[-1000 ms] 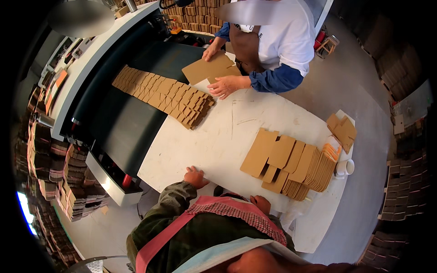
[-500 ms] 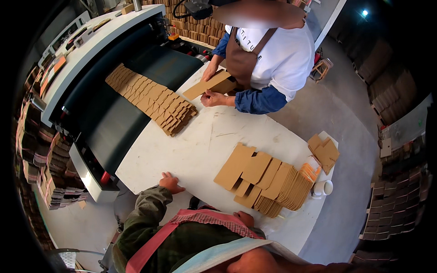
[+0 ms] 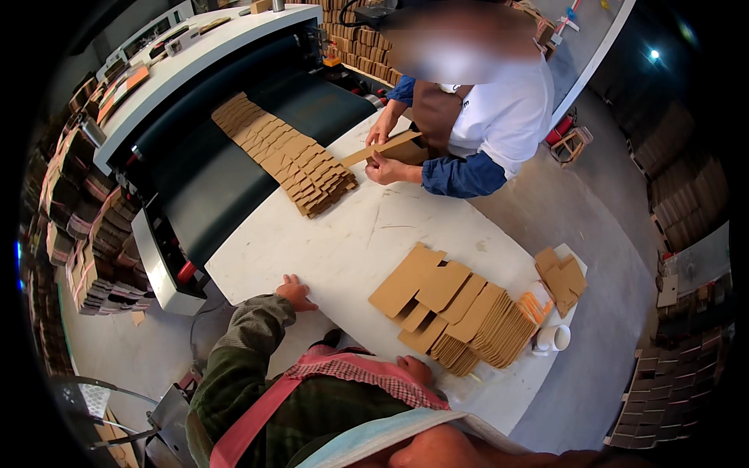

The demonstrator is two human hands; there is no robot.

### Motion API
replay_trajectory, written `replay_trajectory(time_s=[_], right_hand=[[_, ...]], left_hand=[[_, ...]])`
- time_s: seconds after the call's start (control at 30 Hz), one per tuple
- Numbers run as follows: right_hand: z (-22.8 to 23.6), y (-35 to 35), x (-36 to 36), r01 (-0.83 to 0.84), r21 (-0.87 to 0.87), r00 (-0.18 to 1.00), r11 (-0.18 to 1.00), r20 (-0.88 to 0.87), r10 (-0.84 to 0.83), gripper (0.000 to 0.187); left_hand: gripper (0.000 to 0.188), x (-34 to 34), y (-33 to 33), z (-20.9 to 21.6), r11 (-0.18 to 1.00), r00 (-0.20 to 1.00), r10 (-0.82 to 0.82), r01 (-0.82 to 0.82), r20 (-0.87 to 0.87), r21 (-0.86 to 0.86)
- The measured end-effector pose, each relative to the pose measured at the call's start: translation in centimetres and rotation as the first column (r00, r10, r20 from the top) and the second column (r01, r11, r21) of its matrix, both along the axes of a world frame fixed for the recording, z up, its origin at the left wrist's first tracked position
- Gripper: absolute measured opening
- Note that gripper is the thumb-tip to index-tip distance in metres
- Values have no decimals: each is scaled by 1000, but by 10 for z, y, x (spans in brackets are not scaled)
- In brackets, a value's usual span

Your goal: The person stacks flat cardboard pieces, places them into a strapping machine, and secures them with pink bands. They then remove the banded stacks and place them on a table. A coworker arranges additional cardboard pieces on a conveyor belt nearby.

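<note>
My left hand (image 3: pixel 296 294) rests on the near left edge of the white table (image 3: pixel 335 249), its fingers spread and nothing in them. Close to my body at the near edge is my right hand (image 3: pixel 416 370), beside the fanned stack of flat brown cardboard box blanks (image 3: pixel 460 308). Its fingers are mostly hidden, so I cannot tell how they are held. Across the table, a co-worker in a white top and blue sleeves holds a folded cardboard piece (image 3: pixel 394 148) in both hands. Overlapping folded cardboard pieces (image 3: pixel 285 160) lie from the dark conveyor belt (image 3: pixel 211 199) onto the table.
A white machine frame (image 3: pixel 195 43) spans the belt at the back left. On the table's right end are a white roll (image 3: pixel 552 338), an orange-and-white packet (image 3: pixel 536 303) and a few loose cardboard pieces (image 3: pixel 562 278). Bundled cardboard stacks (image 3: pixel 101 249) stand at the left.
The co-worker has tilted the cardboard piece, so its upper face shows narrower. The whole view has shifted slightly. My two hands stay at the table's near edge.
</note>
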State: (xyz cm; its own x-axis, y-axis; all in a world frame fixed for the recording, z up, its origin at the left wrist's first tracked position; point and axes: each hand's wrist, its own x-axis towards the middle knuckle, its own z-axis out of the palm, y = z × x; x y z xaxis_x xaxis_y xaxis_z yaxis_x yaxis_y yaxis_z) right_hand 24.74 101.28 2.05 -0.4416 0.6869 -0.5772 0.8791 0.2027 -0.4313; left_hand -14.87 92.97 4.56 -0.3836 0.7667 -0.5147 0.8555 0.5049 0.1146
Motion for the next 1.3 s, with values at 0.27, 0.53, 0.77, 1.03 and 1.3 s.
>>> replay_trajectory(time_s=[0.27, 0.53, 0.77, 1.03, 1.3], right_hand=[[7, 0, 2, 0, -8, 999, 1000, -53, -1, 43], [6, 4, 0, -34, -20, 999, 999, -25, 33, 45], [-5, 13, 4, -42, -132, 998, 990, -51, 35, 46], [27, 6, -8, -1, -63, 1000, 998, -4, 1, 44], [27, 2, -3, 67, -37, 996, 997, -57, -69, 40]], left_hand=[[65, -5, 0, -9, 999, 1000, -16, 16, -10, -36], [62, -2, 2, 2, 999, 1000, 27, -27, 15, -46], [61, 0, -1, -1, 1000, 999, 17, -18, -43, -9], [61, -1, 3, 7, 999, 1000, 14, -14, 15, -37], [67, -3, 7, 7, 997, 998, -58, 59, 14, -42]])
